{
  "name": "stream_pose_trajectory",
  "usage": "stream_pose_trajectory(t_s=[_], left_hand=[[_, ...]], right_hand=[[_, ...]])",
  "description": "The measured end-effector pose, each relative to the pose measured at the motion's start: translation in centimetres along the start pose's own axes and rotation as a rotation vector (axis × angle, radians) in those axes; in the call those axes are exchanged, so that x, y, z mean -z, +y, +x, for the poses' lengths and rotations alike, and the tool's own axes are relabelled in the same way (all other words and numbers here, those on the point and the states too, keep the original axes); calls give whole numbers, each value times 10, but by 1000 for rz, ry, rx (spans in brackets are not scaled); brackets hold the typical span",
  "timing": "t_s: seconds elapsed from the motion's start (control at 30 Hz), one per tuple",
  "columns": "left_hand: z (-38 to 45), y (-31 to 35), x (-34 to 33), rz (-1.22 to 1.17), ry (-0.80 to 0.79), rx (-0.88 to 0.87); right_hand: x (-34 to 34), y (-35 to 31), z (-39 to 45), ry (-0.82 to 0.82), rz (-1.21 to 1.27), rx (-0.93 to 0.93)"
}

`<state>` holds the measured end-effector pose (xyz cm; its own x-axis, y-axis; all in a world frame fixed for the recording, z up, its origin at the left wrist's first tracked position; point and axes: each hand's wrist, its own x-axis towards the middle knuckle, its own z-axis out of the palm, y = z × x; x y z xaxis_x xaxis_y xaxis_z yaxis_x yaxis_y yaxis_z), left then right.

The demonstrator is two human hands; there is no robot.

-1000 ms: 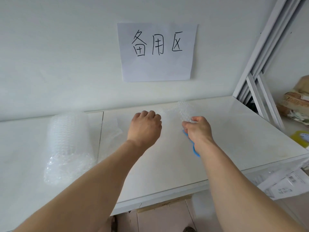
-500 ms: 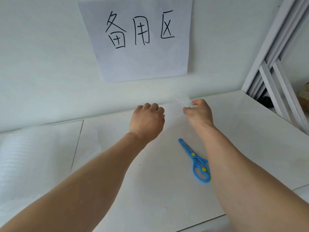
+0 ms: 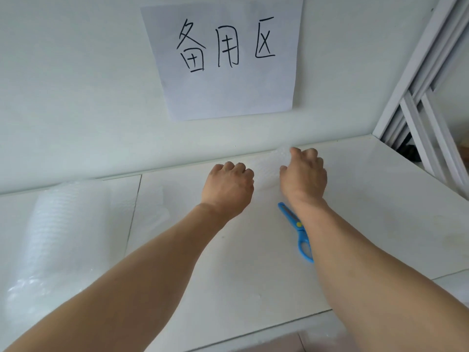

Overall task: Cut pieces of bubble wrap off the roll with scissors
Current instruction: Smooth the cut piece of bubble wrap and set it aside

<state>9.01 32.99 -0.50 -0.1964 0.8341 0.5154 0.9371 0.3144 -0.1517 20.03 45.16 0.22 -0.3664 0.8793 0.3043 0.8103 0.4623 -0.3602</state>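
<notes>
1. While both my arms are reaching over the white table (image 3: 380,199), my left hand (image 3: 229,189) is curling into a loose fist, knuckles up; I cannot tell if it is gripping anything.
2. My right hand (image 3: 303,176) is pinching the far edge of a bubble wrap piece (image 3: 266,171) with thumb and fingers, near the wall.
3. This piece is lying flat between my two hands.
4. Blue scissors (image 3: 299,232) are lying closed on the table, partly under my right forearm, held by nobody.
5. At the left side, the bubble wrap roll (image 3: 58,240) is lying on the table, well apart from my hands.
6. A paper sign (image 3: 228,97) is hanging on the wall above.
</notes>
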Motion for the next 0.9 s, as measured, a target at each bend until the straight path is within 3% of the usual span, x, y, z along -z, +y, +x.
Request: stream_pose_trajectory(t_s=[0.1,0.33,0.6,0.8,0.9], left_hand=[[-20,-7,15,32,-17,5],[-90,-38,50,64,-64,105],[-151,-72,82,-3,-63,398],[-172,-80,93,-158,-1,626],[-178,-86,97,-187,-4,653]], right_hand=[[6,-14,-20,21,-78,129],[-2,-62,-94,-165,-79,409],[-6,-127,-156,-390,214,338],[-5,-166,-188,-472,89,250],[-7,-173,-201,-462,60,211]])
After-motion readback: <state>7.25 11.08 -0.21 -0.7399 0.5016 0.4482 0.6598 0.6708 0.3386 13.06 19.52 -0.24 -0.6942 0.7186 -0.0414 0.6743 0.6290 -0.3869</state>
